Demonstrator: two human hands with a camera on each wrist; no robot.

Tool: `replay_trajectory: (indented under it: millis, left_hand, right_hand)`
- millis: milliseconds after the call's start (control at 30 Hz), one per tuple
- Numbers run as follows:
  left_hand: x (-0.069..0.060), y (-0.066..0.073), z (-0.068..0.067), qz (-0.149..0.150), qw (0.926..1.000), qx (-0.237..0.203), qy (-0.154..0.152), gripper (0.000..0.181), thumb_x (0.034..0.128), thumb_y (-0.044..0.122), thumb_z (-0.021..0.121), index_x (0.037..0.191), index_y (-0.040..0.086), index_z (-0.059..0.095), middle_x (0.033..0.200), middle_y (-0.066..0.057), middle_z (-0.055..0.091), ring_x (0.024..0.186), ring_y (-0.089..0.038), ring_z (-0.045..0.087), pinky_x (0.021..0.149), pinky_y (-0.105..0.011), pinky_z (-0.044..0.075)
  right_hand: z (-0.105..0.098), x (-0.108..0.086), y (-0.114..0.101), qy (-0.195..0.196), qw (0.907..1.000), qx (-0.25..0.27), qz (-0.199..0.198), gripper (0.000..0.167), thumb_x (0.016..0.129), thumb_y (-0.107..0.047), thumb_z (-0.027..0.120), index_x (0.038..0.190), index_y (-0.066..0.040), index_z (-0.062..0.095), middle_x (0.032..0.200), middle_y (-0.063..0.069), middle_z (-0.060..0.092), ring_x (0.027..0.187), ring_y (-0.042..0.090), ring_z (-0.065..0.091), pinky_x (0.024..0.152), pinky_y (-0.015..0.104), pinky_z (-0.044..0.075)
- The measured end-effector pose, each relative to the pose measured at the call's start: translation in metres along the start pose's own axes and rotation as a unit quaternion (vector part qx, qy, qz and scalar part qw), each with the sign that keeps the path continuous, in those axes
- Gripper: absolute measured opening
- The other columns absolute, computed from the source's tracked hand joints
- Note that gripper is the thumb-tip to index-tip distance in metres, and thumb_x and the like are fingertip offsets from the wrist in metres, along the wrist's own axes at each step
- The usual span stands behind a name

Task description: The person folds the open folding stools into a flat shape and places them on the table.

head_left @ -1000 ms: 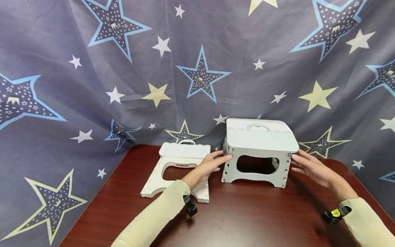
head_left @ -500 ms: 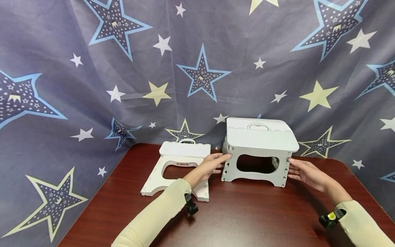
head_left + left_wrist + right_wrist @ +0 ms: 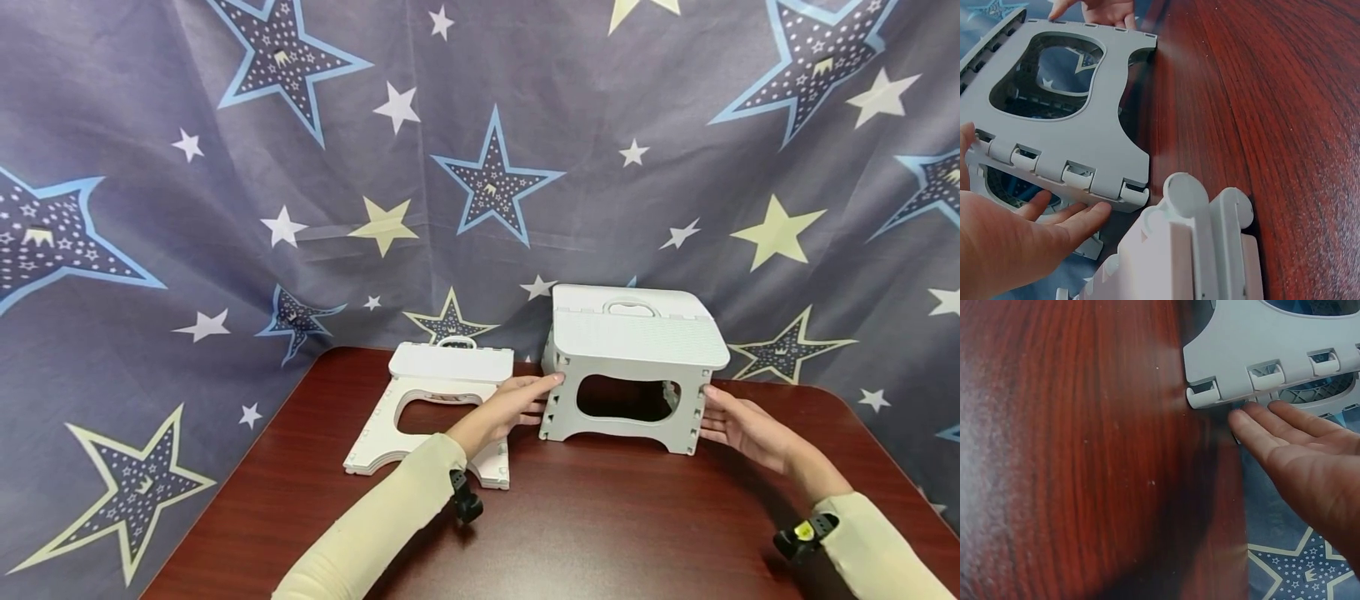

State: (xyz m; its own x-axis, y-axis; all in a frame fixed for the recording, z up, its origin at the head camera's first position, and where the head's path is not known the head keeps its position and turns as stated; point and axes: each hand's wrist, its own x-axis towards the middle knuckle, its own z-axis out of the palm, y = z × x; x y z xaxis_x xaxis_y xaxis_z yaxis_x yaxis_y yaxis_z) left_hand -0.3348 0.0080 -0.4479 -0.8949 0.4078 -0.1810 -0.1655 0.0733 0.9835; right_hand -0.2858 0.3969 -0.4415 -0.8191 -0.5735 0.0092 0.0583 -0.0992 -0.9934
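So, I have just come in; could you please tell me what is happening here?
A person has both hands at a white stool that stands unfolded on the dark red table. The left hand is at its left side and the right hand at its right side, thumbs by the front edges. A second, folded stool lies flat to the left, partly hidden behind the left arm.

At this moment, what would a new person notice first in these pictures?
Probably the star-patterned backdrop, which fills the upper part of the head view. Next, an unfolded white stool on the dark red table, with the left hand and right hand at its opposite sides. A folded stool lies to its left.
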Motion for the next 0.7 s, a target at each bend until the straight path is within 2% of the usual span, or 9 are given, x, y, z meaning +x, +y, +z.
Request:
replay_trajectory:
  millis: [267,700]
  left_hand:
    - [0.0043,-0.0041,-0.0012,-0.003,1.0,-0.003,-0.003,0.06,0.0945,0.047,0.067,0.138,0.005,0.061,0.14,-0.018,0.062,0.125,-0.035,0.063,0.105,-0.051,0.051]
    - [0.0018,-0.0014,-0.0024,-0.018,0.9998,-0.002,-0.004,0.065,0.0934,0.05,0.068,0.137,0.003,0.059,0.136,-0.02,0.064,0.121,-0.033,0.066,0.102,-0.049,0.054]
  right_hand:
    - [0.0036,-0.0005,0.003,0.018,0.9997,-0.007,0.013,0.038,0.113,-0.027,0.025,0.125,-0.024,0.06,0.127,-0.005,0.069,0.118,0.007,0.066,0.1,0.026,0.054]
    - [-0.0001,-0.0014,0.0027,0.002,0.999,-0.012,0.044,0.039,0.113,-0.031,0.021,0.126,-0.028,0.058,0.127,-0.008,0.068,0.119,0.01,0.066,0.1,0.03,0.055]
